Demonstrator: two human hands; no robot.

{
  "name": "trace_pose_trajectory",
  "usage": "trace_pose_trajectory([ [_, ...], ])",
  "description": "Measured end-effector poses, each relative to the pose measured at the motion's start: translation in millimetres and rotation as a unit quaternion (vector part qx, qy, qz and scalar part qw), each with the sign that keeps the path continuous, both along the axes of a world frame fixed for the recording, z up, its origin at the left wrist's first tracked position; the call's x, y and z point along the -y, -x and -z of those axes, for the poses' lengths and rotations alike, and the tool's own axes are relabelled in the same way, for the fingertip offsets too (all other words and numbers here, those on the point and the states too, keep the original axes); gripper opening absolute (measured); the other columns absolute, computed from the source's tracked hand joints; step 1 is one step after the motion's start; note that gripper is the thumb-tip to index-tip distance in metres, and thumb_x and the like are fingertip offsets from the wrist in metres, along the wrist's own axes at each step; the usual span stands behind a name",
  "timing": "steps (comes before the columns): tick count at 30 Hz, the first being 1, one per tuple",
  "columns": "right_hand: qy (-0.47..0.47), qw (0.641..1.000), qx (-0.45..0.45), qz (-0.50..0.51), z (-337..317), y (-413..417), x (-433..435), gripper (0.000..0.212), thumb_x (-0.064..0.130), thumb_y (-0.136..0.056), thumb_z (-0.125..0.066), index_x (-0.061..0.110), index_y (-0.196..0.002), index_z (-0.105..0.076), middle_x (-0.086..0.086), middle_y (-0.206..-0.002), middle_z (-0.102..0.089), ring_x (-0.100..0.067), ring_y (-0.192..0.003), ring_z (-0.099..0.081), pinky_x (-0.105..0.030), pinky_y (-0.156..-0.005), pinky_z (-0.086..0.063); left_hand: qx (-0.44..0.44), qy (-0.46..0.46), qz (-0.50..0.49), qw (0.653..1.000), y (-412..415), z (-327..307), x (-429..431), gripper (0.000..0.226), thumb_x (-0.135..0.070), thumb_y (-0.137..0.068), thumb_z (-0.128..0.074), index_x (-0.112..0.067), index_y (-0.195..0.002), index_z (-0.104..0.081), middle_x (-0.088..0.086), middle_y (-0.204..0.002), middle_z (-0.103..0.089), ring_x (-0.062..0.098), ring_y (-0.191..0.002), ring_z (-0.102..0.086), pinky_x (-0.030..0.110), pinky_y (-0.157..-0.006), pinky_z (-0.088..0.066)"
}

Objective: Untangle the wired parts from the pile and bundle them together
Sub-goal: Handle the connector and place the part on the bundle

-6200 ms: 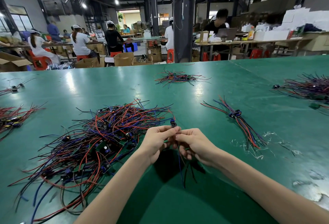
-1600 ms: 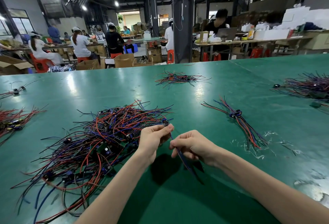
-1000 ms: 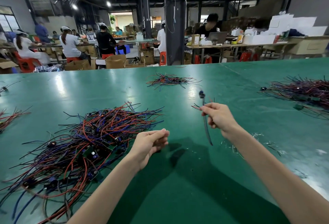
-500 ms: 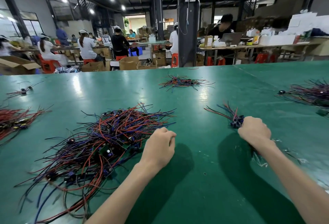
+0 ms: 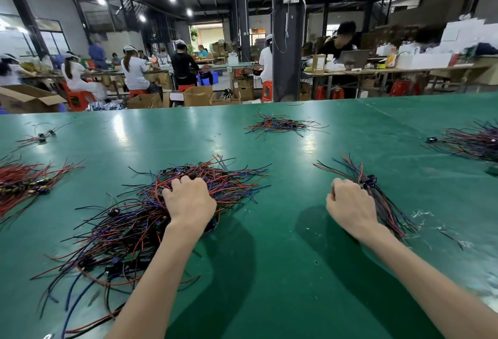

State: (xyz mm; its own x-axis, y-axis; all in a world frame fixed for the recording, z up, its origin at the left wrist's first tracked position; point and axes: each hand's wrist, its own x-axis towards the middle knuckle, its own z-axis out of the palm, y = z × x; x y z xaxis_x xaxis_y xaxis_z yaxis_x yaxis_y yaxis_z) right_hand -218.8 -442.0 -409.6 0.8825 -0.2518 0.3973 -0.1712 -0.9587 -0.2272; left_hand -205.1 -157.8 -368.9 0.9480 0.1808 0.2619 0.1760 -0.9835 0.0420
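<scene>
Hands now apart: right hand [image 5: 350, 205], curled with its hold unclear, has delivered a freed part to the bundle [image 5: 382, 201] at right, while left hand [image 5: 190, 201] claws into the pile [image 5: 129, 225] for another.

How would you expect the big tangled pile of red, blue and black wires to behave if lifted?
The tangled pile of red, blue and black wires looks floppy: thin strands curve every way. Likely to snag and drag neighbours, being interlaced. Probably light; strands are thin.

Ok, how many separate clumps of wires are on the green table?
6: pile under left hand, bundle beside right hand, far-centre clump, right-edge clump, red left-edge clump, small far-left clump. More may be off-frame.
</scene>
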Motion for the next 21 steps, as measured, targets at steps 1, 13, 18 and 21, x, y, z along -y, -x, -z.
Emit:
trace_pose_trajectory([
  [1,-0.001,1.0,0.005,-0.012,2,0,-4,0.012,0.019,-0.089,-0.05,0.009,-0.09,-0.054,-0.013,-0.1,-0.062,-0.035,-0.089,-0.061,-0.036,-0.068,-0.042,0.002,0.003,0.005,1.0,0,-1,-2,0.029,-0.023,-0.091,-0.048,-0.014,-0.117,-0.059,0.011,-0.122,-0.055,0.03,-0.118,-0.045,0.044,-0.098,-0.035],
  [13,-0.032,0.998,-0.002,-0.046,11,7,-17,0.016,0.024,-0.091,-0.049,0.01,-0.091,-0.058,-0.008,-0.097,-0.063,-0.033,-0.086,-0.06,-0.035,-0.069,-0.044,0.019,0.012,0.012,1.0,-6,3,-14,0.025,-0.018,-0.089,-0.054,-0.023,-0.111,-0.064,0.005,-0.117,-0.057,0.027,-0.115,-0.043,0.043,-0.096,-0.03],
  [18,-0.051,0.997,0.009,-0.052,9,9,-20,0.016,0.024,-0.091,-0.049,0.01,-0.091,-0.058,-0.008,-0.096,-0.063,-0.033,-0.084,-0.059,-0.036,-0.069,-0.045,0.172,0.076,0.053,0.981,-7,6,-15,0.017,-0.015,-0.091,-0.058,-0.023,-0.103,-0.067,0.006,-0.107,-0.06,0.027,-0.106,-0.047,0.041,-0.095,-0.029],
  [21,-0.063,0.996,0.021,-0.057,9,10,-21,0.016,0.024,-0.092,-0.05,0.01,-0.09,-0.058,-0.007,-0.094,-0.063,-0.033,-0.082,-0.058,-0.035,-0.067,-0.044,0.297,0.145,0.103,0.938,-5,1,-12,0.014,-0.007,-0.089,-0.062,-0.01,-0.1,-0.069,0.012,-0.097,-0.061,0.032,-0.094,-0.054,0.042,-0.095,-0.035],
])
